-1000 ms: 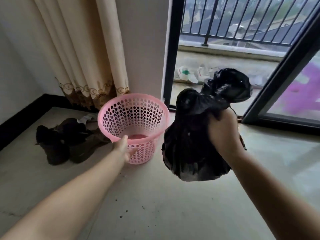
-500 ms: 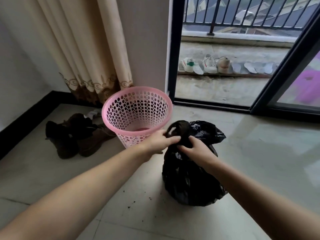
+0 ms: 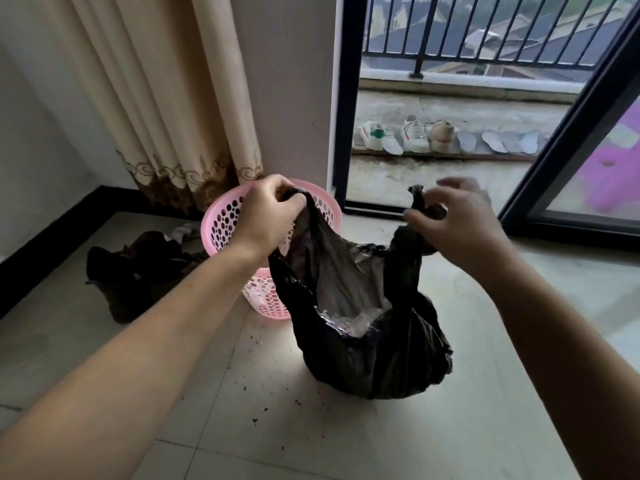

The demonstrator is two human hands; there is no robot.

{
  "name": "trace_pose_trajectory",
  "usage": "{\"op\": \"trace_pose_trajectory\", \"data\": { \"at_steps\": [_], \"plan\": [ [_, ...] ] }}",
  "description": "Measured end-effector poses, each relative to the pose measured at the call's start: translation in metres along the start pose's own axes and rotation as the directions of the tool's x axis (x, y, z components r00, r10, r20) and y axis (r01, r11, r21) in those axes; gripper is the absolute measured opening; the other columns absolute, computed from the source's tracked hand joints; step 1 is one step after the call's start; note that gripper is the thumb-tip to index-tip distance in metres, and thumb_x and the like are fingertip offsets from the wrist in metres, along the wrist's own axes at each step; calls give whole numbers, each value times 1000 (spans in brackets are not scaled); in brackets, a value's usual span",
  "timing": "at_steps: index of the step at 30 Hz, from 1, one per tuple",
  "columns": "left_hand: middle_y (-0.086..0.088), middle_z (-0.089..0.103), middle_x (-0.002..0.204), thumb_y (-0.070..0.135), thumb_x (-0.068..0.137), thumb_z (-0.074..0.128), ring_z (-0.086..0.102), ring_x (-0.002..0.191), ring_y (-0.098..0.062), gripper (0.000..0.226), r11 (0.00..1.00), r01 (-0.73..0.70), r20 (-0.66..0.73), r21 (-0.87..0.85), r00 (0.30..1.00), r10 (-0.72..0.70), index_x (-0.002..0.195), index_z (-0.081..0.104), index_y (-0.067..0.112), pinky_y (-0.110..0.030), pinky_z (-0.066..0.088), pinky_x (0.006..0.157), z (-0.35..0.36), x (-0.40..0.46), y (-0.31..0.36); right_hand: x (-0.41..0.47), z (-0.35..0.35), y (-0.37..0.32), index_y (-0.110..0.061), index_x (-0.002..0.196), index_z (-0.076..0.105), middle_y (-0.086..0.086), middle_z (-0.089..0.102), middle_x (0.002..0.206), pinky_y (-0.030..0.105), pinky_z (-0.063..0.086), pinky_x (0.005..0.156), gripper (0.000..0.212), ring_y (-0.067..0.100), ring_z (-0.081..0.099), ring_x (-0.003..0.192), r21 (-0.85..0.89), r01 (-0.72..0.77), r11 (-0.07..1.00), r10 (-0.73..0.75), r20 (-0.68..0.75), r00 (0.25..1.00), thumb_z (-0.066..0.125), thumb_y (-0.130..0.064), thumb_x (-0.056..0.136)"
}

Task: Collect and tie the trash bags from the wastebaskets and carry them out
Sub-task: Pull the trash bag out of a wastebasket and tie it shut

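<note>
A black trash bag (image 3: 374,355) rests on the tiled floor, its mouth pulled wide apart so pale crumpled rubbish shows inside. My left hand (image 3: 266,216) grips the left flap of the bag's rim. The right flap is pinched in my right hand (image 3: 453,223), with a twisted end sticking up above the fingers. Behind the bag stands a pink perforated wastebasket (image 3: 225,220), partly hidden by my left hand and the bag; no liner shows in it.
Dark brown boots (image 3: 135,268) lie on the floor left of the wastebasket, below a beige curtain (image 3: 173,98). An open sliding door (image 3: 433,174) leads to a balcony with shoes (image 3: 412,135) and a railing. Dirt crumbs (image 3: 263,403) dot the tiles.
The bag went from hanging in my right hand to resting on the floor. Both hands took its top, then pulled the two flaps apart and upward, opening the mouth.
</note>
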State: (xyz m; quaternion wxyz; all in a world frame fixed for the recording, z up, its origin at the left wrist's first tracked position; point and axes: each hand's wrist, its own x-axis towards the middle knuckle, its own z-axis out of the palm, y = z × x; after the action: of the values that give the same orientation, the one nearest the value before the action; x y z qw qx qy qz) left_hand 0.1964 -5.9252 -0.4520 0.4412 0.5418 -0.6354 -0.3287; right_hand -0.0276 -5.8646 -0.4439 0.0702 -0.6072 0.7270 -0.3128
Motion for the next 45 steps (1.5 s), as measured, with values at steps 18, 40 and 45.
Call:
{"op": "trace_pose_trajectory", "data": {
  "at_steps": [18, 40, 45],
  "plan": [
    [0, 59, 97, 8, 92, 52, 58, 89, -10, 25, 957, -252, 627, -143, 725, 284, 114, 56, 19, -25, 52, 82, 14, -36, 42, -44, 35, -43, -13, 110, 59, -13, 60, 73, 8, 44, 50, 21, -8, 58, 57, 618, -135, 775, -215, 457, 863, 42, -17, 98],
    [2, 66, 116, 15, 89, 58, 61, 111, -10, 22, 1000, 6, 706, -27, 708, 15, 111, 63, 19, -34, 45, 105, 53, -53, -42, -30, 48, 4, -7, 101, 63, -9, 45, 46, 12, 31, 45, 44, 4, 38, 40, 697, -527, 486, -139, 657, 741, 30, -36, 99],
    [-11, 56, 67, -5, 92, 38, 55, 57, -15, 21, 906, 348, 644, -240, 756, -120, 85, 56, 4, -24, 49, 68, 54, -48, -41, -35, 45, 10, -4, 89, 61, -2, 56, 64, 13, 41, 53, 13, 5, 47, 53, 644, -391, 657, -232, 667, 708, 49, -8, 94]
  ]
}}
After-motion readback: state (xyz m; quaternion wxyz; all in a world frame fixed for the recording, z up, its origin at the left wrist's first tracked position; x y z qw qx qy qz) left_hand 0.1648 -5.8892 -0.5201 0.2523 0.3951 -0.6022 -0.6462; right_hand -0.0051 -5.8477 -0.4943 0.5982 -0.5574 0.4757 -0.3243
